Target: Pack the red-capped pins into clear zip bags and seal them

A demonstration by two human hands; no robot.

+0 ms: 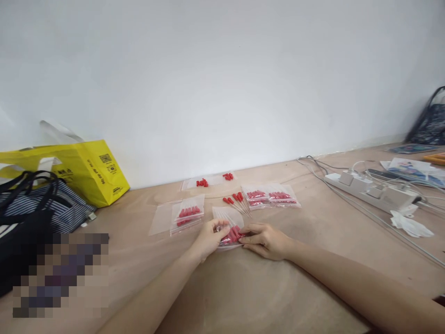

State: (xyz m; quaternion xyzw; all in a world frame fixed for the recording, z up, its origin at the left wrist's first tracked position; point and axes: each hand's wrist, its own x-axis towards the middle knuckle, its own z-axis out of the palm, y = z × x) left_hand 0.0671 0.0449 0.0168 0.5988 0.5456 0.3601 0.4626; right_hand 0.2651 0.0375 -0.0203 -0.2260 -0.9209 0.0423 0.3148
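Observation:
A clear zip bag (229, 213) lies in front of me, with several glass droppers in it, their red rubber bulbs (233, 233) towards me. My left hand (210, 237) grips its left side between thumb and fingers. On the right side, the fingers of my right hand (266, 240) are closed on the bag near the bulbs. Just beyond, several loose droppers (239, 199) lie fanned out on the table. Filled bags (271, 195) are stacked to their right, and other filled bags (188, 213) lie left of my left hand.
Further back, by the wall, red-bulbed droppers (202, 183) lie on clear bags. A white power strip (368, 192) with cables and a crumpled tissue (412, 224) occupy the right side. A yellow bag (93, 171) and a striped bag (74, 208) stand at left.

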